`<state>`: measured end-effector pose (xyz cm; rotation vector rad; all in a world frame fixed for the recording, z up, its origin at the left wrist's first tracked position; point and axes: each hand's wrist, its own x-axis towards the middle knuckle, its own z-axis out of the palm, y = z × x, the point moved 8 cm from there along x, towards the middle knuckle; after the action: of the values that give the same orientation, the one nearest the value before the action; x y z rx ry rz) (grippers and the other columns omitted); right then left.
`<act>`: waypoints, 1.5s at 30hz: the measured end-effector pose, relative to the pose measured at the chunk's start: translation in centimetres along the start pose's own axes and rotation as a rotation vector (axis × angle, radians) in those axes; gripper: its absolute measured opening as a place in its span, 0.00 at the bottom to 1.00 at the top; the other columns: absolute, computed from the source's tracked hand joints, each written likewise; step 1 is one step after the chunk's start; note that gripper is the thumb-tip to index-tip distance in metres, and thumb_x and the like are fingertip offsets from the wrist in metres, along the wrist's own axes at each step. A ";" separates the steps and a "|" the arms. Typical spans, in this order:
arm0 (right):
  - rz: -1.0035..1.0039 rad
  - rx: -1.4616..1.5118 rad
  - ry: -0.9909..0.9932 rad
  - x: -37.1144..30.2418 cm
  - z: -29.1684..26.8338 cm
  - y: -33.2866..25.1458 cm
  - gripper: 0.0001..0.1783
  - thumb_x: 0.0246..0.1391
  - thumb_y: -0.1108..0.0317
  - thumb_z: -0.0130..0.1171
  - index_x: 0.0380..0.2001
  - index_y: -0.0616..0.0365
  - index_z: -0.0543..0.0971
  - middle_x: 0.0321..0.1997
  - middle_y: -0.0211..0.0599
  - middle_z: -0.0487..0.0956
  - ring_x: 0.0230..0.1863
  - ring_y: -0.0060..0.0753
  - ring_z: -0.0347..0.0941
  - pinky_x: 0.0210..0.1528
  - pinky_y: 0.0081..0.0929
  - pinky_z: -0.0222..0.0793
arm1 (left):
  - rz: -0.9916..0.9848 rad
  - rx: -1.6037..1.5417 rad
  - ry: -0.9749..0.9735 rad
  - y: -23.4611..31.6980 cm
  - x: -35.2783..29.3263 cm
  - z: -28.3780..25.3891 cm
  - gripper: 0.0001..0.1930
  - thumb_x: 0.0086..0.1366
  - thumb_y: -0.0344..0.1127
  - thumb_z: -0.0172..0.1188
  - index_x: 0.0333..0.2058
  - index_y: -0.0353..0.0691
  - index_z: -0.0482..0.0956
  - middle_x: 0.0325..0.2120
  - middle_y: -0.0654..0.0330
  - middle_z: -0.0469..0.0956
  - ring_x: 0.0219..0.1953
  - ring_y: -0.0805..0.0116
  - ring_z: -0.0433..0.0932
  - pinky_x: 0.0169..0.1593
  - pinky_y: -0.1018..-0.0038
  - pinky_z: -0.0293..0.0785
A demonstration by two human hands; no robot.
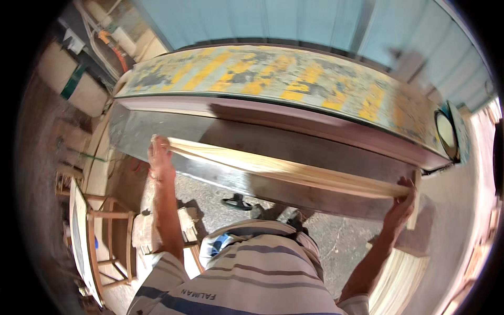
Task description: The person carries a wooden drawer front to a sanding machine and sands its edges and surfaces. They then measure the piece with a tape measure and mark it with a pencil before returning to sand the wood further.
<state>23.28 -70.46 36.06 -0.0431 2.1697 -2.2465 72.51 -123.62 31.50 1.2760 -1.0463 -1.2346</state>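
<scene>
A long pale wooden board (283, 170) lies lengthwise across a grey metal machine table (231, 126). Dark lines run along it, and I cannot tell whether it is one piece or more laid together. At its left end my left hand (160, 155) is closed on the wood. My right hand (401, 203) grips the far right end, with fingers bent round it. Both arms are spread wide. Behind the board stands a long pinkish fence (315, 119), apart from the wood.
Beyond the fence runs a worn cover (273, 73) with yellow stripes. A black handwheel (236, 202) sits below the table's near edge. Stacked pale boards (400, 281) stand at the lower right, a wooden frame (111, 236) at the left. A light-blue panel wall (315, 21) closes the back.
</scene>
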 end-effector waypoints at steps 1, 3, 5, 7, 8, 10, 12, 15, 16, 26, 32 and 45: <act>0.011 0.036 0.008 0.3 -0.3 0.4 0.26 0.60 0.50 0.38 0.48 0.58 0.74 0.48 0.37 0.74 0.50 0.29 0.67 0.54 0.28 0.58 | -0.028 0.018 0.004 0.4 -1.0 0.8 0.33 0.55 0.54 0.58 0.54 0.44 0.62 0.51 0.60 0.63 0.53 0.64 0.62 0.53 0.63 0.59; 0.020 0.098 0.009 -0.3 0.4 0.0 0.27 0.61 0.51 0.37 0.49 0.62 0.72 0.49 0.41 0.74 0.52 0.33 0.67 0.56 0.29 0.58 | -0.086 0.070 0.090 0.5 -2.5 0.7 0.42 0.49 0.56 0.63 0.57 0.39 0.57 0.51 0.56 0.63 0.54 0.63 0.61 0.55 0.62 0.57; 0.012 0.069 -0.018 -0.4 0.4 -0.1 0.28 0.61 0.50 0.36 0.50 0.63 0.71 0.50 0.43 0.73 0.54 0.35 0.67 0.56 0.30 0.58 | -0.127 0.068 0.079 0.8 -4.8 1.9 0.46 0.46 0.56 0.66 0.57 0.37 0.56 0.50 0.54 0.62 0.54 0.63 0.61 0.56 0.62 0.56; -0.011 0.068 -0.035 -0.6 0.7 -0.3 0.28 0.62 0.51 0.35 0.50 0.63 0.71 0.51 0.43 0.73 0.55 0.36 0.67 0.57 0.30 0.58 | -0.173 0.040 0.014 0.4 -6.9 2.7 0.46 0.46 0.55 0.66 0.58 0.37 0.54 0.49 0.56 0.63 0.53 0.62 0.61 0.57 0.60 0.53; -0.025 0.068 -0.033 -0.6 0.7 -0.3 0.28 0.62 0.51 0.35 0.50 0.63 0.71 0.51 0.44 0.73 0.55 0.37 0.66 0.57 0.30 0.58 | -0.226 0.113 -0.145 1.5 -8.5 5.1 0.48 0.47 0.55 0.65 0.59 0.38 0.50 0.47 0.60 0.65 0.53 0.61 0.61 0.57 0.59 0.52; -0.042 0.090 -0.035 -0.5 0.7 -0.1 0.27 0.62 0.52 0.34 0.50 0.64 0.71 0.51 0.44 0.73 0.55 0.37 0.67 0.57 0.31 0.58 | -0.254 0.128 -0.183 0.9 -10.8 6.6 0.37 0.52 0.62 0.59 0.53 0.41 0.65 0.54 0.58 0.62 0.59 0.53 0.53 0.57 0.56 0.53; -0.075 0.143 -0.027 -0.1 0.2 0.4 0.26 0.62 0.55 0.34 0.50 0.64 0.70 0.50 0.44 0.73 0.54 0.38 0.67 0.57 0.33 0.59 | -0.347 0.137 -0.225 -0.7 -12.4 8.0 0.41 0.52 0.63 0.57 0.57 0.40 0.61 0.57 0.56 0.60 0.61 0.50 0.51 0.60 0.53 0.50; -0.105 0.058 -0.042 0.6 -0.5 0.9 0.28 0.62 0.54 0.35 0.51 0.67 0.69 0.49 0.43 0.73 0.51 0.36 0.68 0.55 0.32 0.62 | -0.377 0.116 -0.277 -2.0 -14.1 9.0 0.41 0.53 0.63 0.56 0.58 0.41 0.59 0.59 0.57 0.59 0.62 0.50 0.50 0.60 0.53 0.48; -0.099 0.092 -0.012 1.3 -1.3 1.9 0.27 0.61 0.53 0.37 0.52 0.65 0.69 0.48 0.42 0.73 0.50 0.36 0.68 0.54 0.32 0.62 | -0.391 0.097 -0.300 -3.1 -14.6 9.6 0.41 0.53 0.62 0.56 0.59 0.42 0.59 0.59 0.58 0.59 0.62 0.50 0.50 0.60 0.53 0.48; -0.150 0.107 0.007 -0.8 -0.6 -0.6 0.23 0.62 0.55 0.38 0.42 0.63 0.74 0.42 0.40 0.75 0.46 0.33 0.68 0.53 0.31 0.61 | -0.380 -0.008 -0.337 -1.5 -17.1 10.2 0.41 0.56 0.61 0.53 0.61 0.43 0.52 0.57 0.52 0.55 0.59 0.56 0.57 0.60 0.55 0.52; -0.165 0.020 0.037 -3.7 -2.6 0.2 0.23 0.63 0.55 0.37 0.41 0.65 0.74 0.43 0.42 0.75 0.47 0.33 0.68 0.54 0.32 0.59 | -0.564 -0.049 -0.389 -1.3 -20.7 9.9 0.40 0.54 0.66 0.52 0.59 0.47 0.57 0.55 0.54 0.59 0.57 0.57 0.61 0.59 0.55 0.55; 0.086 0.037 0.116 -11.3 -7.9 3.6 0.22 0.58 0.65 0.44 0.52 0.69 0.70 0.54 0.44 0.71 0.56 0.33 0.65 0.60 0.28 0.56 | -0.735 -0.169 -0.280 -5.0 -25.9 5.0 0.14 0.62 0.36 0.53 0.46 0.43 0.71 0.44 0.61 0.75 0.47 0.63 0.74 0.49 0.60 0.74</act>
<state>34.26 -62.34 32.11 0.1821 2.1385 -2.2949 64.82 -97.97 29.33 1.4312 -0.6418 -2.0564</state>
